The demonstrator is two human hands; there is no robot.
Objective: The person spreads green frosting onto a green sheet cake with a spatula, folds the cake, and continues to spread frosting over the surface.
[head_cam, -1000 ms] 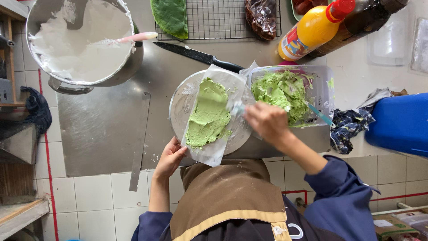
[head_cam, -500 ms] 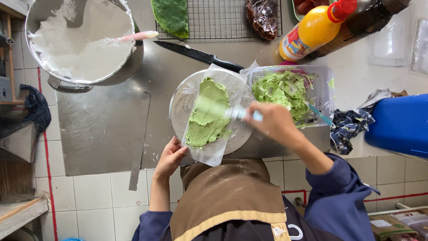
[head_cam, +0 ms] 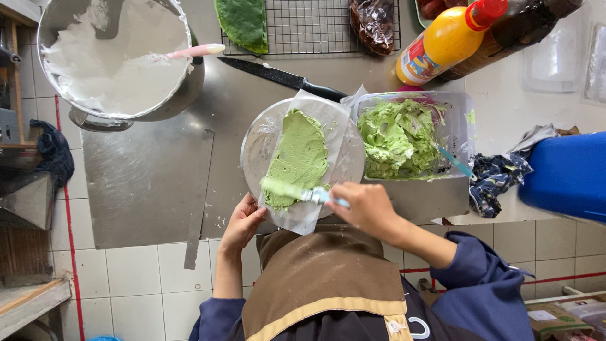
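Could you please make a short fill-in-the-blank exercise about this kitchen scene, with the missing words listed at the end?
1. The right hand holds a spatula over the ____ cream.
2. The left hand touches the edge of the round ____.
3. A black-handled ____ lies between the wire rack and the plastic tub.
4. The big metal bowl holds ____ cream.

Missing words: green; plate; knife; white

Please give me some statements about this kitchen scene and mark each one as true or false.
1. The right hand holds a spatula over the green cream. True.
2. The left hand grips the black knife. False: it rests at the edge of the round plate.
3. The clear container holds green cream. True.
4. The big metal bowl is filled with green cream. False: its content is white.
5. The orange bottle has a red cap. True.
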